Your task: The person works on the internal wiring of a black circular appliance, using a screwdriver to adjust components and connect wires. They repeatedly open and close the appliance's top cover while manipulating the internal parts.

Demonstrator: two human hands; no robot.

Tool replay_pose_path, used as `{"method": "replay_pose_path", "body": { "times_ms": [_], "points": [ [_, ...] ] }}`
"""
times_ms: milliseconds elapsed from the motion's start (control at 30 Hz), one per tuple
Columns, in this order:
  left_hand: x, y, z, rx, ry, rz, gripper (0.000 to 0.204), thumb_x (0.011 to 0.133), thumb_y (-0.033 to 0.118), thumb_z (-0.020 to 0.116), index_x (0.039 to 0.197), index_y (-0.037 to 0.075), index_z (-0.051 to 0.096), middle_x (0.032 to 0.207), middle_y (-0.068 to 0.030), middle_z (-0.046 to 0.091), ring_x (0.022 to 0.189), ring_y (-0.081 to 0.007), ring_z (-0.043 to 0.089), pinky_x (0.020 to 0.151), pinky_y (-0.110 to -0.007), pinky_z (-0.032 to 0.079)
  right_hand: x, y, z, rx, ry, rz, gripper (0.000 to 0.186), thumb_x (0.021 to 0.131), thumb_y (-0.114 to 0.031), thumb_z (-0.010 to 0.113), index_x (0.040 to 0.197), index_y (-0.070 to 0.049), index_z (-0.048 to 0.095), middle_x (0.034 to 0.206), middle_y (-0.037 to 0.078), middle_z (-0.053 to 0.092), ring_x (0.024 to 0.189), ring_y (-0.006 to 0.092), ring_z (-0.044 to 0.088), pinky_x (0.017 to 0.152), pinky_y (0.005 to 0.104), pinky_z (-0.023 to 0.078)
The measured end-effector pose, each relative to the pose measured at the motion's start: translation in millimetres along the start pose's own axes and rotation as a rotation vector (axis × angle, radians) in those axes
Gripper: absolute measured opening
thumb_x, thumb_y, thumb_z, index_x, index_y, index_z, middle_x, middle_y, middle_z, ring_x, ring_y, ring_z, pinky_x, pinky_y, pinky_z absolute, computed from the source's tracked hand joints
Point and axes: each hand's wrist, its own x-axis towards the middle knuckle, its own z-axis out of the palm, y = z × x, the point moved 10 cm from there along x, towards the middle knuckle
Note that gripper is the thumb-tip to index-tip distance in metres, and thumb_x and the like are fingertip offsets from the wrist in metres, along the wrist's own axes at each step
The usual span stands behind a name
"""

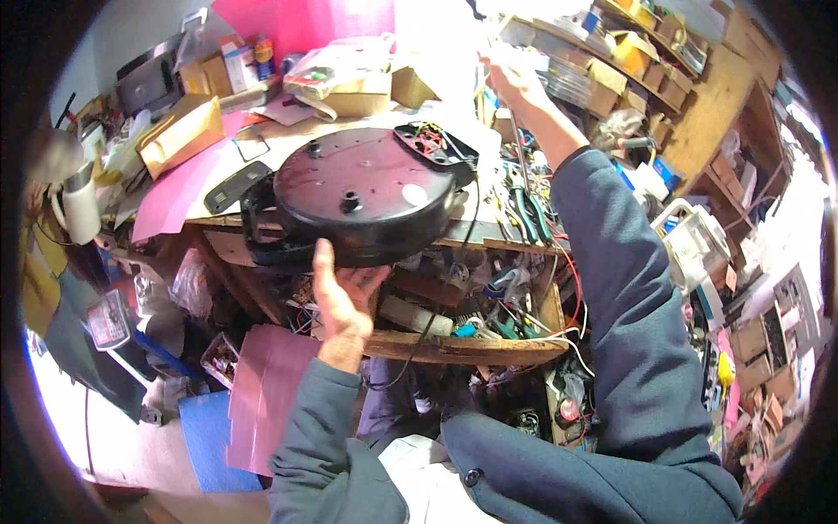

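Observation:
A round black electric appliance (362, 188) with a side handle (258, 218) lies underside up at the bench's front edge. Its open wiring compartment (429, 144) shows coloured wires, and a dark power cord (472, 210) hangs down beside it. Just below the near rim, my left hand (345, 301) is palm up with fingers spread, thumb against the appliance's side. My right hand (515, 83) reaches far forward at the upper right, beyond the appliance. Its fingers look bent together, but glare hides what they hold, if anything.
Green-handled pliers (528, 214) and other tools lie right of the appliance. A black flat cover (238, 187) rests at its left. Beneath the benchtop, a cluttered wooden shelf (436, 348) juts toward me. Cardboard boxes (633, 52) fill racks at right. A white jug (80, 205) stands far left.

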Motion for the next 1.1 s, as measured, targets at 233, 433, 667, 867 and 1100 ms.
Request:
{"method": "replay_pose_path", "body": {
  "times_ms": [233,433,667,867,1100],
  "points": [
    [43.7,41.0,-20.9,-0.017,0.106,0.016,0.071,0.093,0.061,0.064,0.143,0.012,0.054,0.143,-0.0105,0.056,0.127,-0.0296,0.056,0.105,-0.051,0.050,-94.5,141.2,0.3,0.014,-0.321,0.535,0.035,0.102,-0.028,0.056,0.118,0.002,0.065,0.106,0.014,0.073,0.089,0.0214,0.072,0.079,0.0366,0.061],
    [88.1,87.9,-58.6,0.142,0.205,0.037,0.069,0.089,0.057,0.073,0.137,0.010,0.056,0.124,-0.0119,0.061,0.118,-0.0276,0.058,0.099,-0.044,0.050,-123.5,122.8,31.9,0.346,-0.327,0.476,0.038,0.099,-0.023,0.063,0.129,0.000,0.058,0.115,0.016,0.070,0.101,0.0261,0.071,0.082,0.0394,0.060],
    [125.0,118.8,-44.1,0.297,-0.013,0.125,0.055,0.093,0.044,0.076,0.134,0.011,0.063,0.127,-0.0083,0.066,0.117,-0.0239,0.062,0.099,-0.041,0.051,-125.4,119.4,28.3,0.135,-0.333,0.381,0.038,0.088,-0.003,0.071,0.122,0.002,0.055,0.095,0.010,0.071,0.084,0.0182,0.072,0.064,0.0309,0.059],
    [160.5,123.9,-26.7,0.409,-0.177,0.028,0.056,0.099,0.045,0.068,0.138,0.006,0.060,0.133,-0.0100,0.067,0.120,-0.0257,0.063,0.107,-0.042,0.047,-144.3,179.8,54.1,-0.093,-0.462,0.374,0.031,0.079,-0.001,0.072,0.109,0.000,0.064,0.089,0.010,0.069,0.079,0.0176,0.069,0.064,0.0313,0.056],
    [186.5,130.9,-17.8,0.509,-0.231,-0.060,0.052,0.102,0.046,0.063,0.132,0.004,0.064,0.117,-0.0135,0.074,0.102,-0.0274,0.072,0.093,-0.044,0.057,-143.5,166.7,85.2,-0.304,-0.303,0.213,0.030,0.079,-0.002,0.072,0.108,0.000,0.064,0.088,0.009,0.069,0.078,0.0173,0.069,0.065,0.0313,0.056]
  ]
}}
